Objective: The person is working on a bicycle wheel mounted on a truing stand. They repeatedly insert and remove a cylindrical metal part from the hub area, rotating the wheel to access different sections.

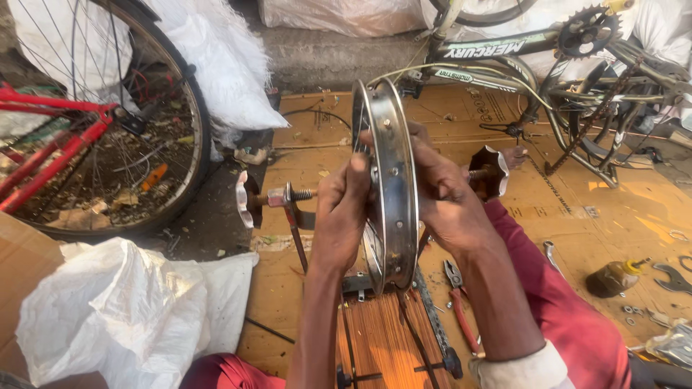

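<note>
Nearest the camera, a bundle of thin orange-brown spokes [382,338] is lying flat on the cardboard floor [562,209], with black stand bars crossing over it. Red-handled pliers [461,310] are lying just right of the bundle.

Above that, the bare metal wheel rim [393,194] is standing upright, edge-on to the camera, shiny and curved, dotted with spoke holes. The left hand [344,212] is pressing against the rim's left face, fingers curled together, thumb tip up at the rim edge; the right hand [447,198] is gripping the right face, fingers wrapped around the edge (so the rim is sitting sandwiched between both hands). The right forearm is coming out of a dark red sleeve [569,317].

Threaded rods with flared metal knobs [249,198] are sticking out on both sides at hand level, part of the truing stand [295,230].

Right side, a small oily bottle [613,277] and a flat spanner [674,277] are lying on the cardboard. Left side, a crumpled white sack [122,310] is resting.

Farther back, a red bicycle [58,137] with a spoked tyre is standing at left, and an upturned bicycle frame [548,57] with chainring is lying at top right.
</note>
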A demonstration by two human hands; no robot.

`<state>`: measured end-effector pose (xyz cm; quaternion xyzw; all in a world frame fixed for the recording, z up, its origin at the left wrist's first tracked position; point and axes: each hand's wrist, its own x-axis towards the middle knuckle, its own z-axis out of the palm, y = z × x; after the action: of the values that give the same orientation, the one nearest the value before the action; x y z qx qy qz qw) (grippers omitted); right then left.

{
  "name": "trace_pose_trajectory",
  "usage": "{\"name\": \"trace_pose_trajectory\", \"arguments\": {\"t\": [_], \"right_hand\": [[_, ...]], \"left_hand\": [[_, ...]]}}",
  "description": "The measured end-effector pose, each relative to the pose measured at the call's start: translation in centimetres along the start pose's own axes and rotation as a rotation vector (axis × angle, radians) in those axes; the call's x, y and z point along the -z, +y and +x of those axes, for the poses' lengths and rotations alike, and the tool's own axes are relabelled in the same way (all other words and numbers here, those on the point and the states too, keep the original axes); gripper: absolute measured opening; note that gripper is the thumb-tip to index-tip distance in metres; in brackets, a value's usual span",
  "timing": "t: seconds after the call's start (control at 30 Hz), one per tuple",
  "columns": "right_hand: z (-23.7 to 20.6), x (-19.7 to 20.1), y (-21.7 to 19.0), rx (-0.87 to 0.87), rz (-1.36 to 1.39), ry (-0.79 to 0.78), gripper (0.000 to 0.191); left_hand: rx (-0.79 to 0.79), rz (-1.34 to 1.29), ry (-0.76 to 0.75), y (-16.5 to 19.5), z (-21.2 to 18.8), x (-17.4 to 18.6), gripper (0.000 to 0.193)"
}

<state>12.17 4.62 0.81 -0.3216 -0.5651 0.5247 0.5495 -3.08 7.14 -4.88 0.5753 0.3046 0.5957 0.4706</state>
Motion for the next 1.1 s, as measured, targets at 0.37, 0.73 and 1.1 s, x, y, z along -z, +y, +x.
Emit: {"name": "trace_pose_trajectory", "arguments": {"t": [0.37, 0.73, 1.1], "right_hand": [[0.5, 0.3, 2.6, 0.139, 0.192, -0.003, 0.028], [0.4, -1.2, 1.7, 0.272, 0.134, 0.009, 0.028], [0.8, -1.4, 1.1, 0.350, 0.209, -0.026, 0.020]], "left_hand": [[-0.043, -0.232, -0.040, 0.3, -0.5, -0.1, 0.060], [0.055, -0.406, -0.100, 0.5, -1.0, 1.2, 0.056], [0.077, -0.384, 0.023, 1.2, -0.1, 0.3, 0.062]]}}
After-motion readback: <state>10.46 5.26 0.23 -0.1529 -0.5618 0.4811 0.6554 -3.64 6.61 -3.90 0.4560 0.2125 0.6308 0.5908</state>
